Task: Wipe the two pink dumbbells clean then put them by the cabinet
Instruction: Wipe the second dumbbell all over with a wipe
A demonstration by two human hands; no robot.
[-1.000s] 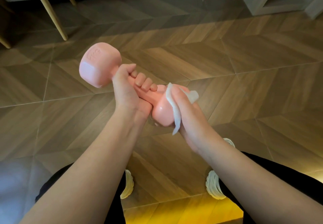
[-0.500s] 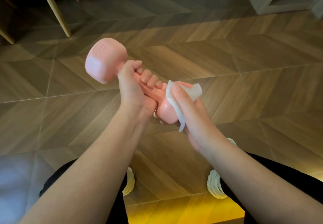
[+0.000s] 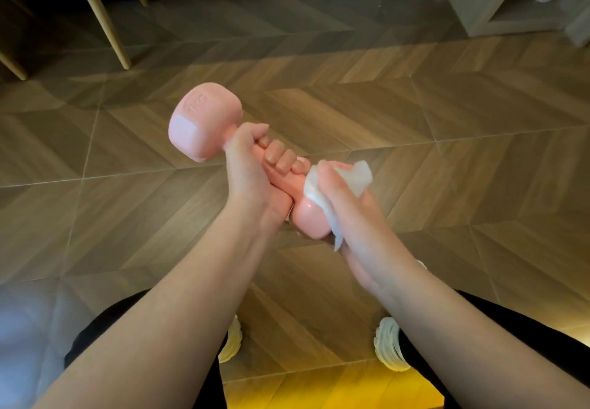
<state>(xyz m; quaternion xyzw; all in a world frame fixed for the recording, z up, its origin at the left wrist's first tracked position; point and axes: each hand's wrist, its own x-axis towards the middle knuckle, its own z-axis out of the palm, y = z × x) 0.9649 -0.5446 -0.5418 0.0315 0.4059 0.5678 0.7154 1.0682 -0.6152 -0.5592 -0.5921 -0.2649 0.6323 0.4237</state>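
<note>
First pink dumbbell [image 3: 204, 127], wiping under way: our left hand [image 3: 252, 166] grips its handle, our right hand [image 3: 351, 214] cups a white wipe [image 3: 357, 175] round the adjoining head; second dumbbell unseen, placing pending.

Both forearms are held forward (bare, converging). The left hand [image 3: 248, 169] is curled round the dumbbell [image 3: 202, 127] handle; the right hand [image 3: 360, 226] is cupped over its near head, a wipe [image 3: 359, 177] gripped beneath.

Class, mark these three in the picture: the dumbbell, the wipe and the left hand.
dumbbell [image 3: 204, 127]: head view, on its far weight end.
wipe [image 3: 359, 175]: head view, on its upper fold.
left hand [image 3: 250, 169]: head view, on its back.
</note>
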